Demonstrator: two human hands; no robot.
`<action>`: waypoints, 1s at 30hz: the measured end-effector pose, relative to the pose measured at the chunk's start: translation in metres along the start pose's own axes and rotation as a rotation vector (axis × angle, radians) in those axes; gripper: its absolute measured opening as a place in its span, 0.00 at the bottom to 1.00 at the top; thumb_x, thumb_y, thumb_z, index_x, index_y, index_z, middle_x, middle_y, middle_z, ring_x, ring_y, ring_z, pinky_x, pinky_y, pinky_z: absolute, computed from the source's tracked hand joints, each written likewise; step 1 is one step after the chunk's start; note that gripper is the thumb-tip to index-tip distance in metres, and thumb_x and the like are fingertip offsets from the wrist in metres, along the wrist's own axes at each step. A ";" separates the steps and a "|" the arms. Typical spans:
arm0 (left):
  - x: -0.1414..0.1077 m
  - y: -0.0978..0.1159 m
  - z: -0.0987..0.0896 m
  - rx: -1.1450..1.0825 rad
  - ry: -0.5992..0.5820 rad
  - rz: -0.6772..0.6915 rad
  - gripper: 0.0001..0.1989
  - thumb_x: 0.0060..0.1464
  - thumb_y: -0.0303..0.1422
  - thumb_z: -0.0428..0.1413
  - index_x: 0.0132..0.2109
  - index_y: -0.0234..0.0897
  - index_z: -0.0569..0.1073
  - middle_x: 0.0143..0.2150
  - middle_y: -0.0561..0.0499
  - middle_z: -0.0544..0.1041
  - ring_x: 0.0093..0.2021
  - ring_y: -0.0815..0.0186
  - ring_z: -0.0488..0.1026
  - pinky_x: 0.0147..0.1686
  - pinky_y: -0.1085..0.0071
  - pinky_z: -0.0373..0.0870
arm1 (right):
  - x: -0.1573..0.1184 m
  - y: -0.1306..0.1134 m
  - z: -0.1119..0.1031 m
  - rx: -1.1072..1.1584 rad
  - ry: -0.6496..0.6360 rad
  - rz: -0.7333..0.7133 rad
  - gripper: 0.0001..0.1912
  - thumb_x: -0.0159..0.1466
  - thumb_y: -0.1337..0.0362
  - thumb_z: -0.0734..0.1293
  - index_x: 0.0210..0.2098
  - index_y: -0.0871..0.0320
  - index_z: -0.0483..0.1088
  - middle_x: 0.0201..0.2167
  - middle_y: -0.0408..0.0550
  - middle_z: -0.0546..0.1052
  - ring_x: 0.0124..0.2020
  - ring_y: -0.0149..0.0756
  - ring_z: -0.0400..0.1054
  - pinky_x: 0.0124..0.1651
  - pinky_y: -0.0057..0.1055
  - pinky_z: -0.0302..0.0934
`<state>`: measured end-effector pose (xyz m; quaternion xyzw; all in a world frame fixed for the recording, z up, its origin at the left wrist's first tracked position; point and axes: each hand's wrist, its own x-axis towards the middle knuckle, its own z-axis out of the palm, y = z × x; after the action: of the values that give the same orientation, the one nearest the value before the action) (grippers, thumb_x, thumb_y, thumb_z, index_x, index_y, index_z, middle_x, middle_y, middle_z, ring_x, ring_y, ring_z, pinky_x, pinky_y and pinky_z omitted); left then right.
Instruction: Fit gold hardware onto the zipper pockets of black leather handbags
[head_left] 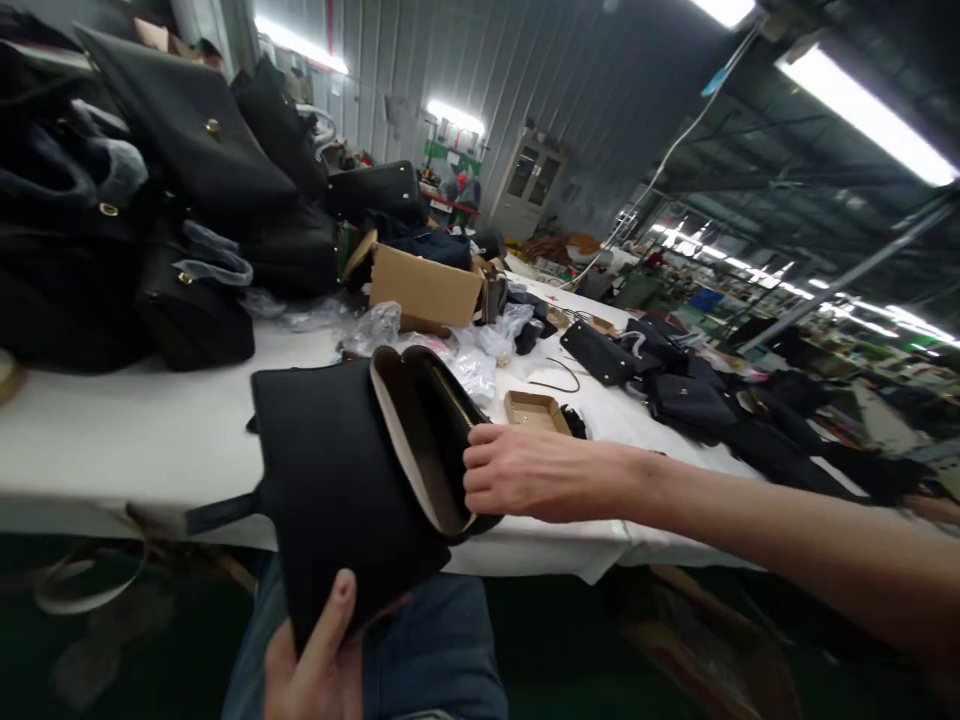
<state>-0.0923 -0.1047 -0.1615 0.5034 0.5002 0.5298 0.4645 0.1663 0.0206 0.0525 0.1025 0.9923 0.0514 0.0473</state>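
Observation:
A black handbag (330, 470) is tilted at the near edge of the table, its flap folded out toward the left and its mouth open. Inside, a beige lining edge and a brass zipper (451, 395) show. My left hand (319, 650) grips the lower edge of the flap, thumb on top and the other fingers beneath. At the bag's right rim, my right hand (510, 470) has its fingers curled over the edge beside the zipper; the fingertips are hidden inside. A short black strap (223, 512) sticks out from the flap's left side.
Black bags (195, 130) are piled high on the left, some with plastic-wrapped handles. A cardboard box (426, 285), clear plastic wrapping (472, 372) and a shallow cardboard tray (536, 410) lie beyond the bag. More black bags (690, 400) cover the table's right side.

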 end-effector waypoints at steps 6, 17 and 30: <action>-0.004 0.032 0.041 -0.592 -0.082 -0.594 0.36 0.51 0.57 0.73 0.50 0.27 0.86 0.44 0.33 0.88 0.43 0.35 0.87 0.48 0.43 0.89 | -0.046 0.001 0.021 0.128 -0.165 0.193 0.12 0.73 0.77 0.67 0.38 0.56 0.75 0.39 0.48 0.81 0.46 0.43 0.70 0.50 0.40 0.62; 0.058 0.046 0.031 -0.366 0.105 -0.637 0.28 0.61 0.46 0.70 0.64 0.39 0.79 0.63 0.43 0.84 0.68 0.47 0.78 0.78 0.47 0.66 | -0.026 -0.020 0.017 0.470 0.119 0.892 0.15 0.76 0.67 0.70 0.58 0.52 0.83 0.54 0.50 0.86 0.53 0.43 0.81 0.55 0.35 0.70; -0.008 0.052 0.128 0.132 -0.756 -0.432 0.33 0.61 0.66 0.58 0.42 0.40 0.88 0.53 0.33 0.86 0.69 0.36 0.74 0.69 0.49 0.73 | 0.008 0.050 0.073 0.411 -0.105 1.257 0.15 0.70 0.57 0.76 0.49 0.62 0.86 0.47 0.65 0.87 0.47 0.52 0.83 0.49 0.37 0.69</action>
<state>0.0362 -0.1082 -0.1106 0.5745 0.4215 0.1659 0.6817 0.1761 0.0780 -0.0153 0.6712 0.7295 -0.1263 0.0362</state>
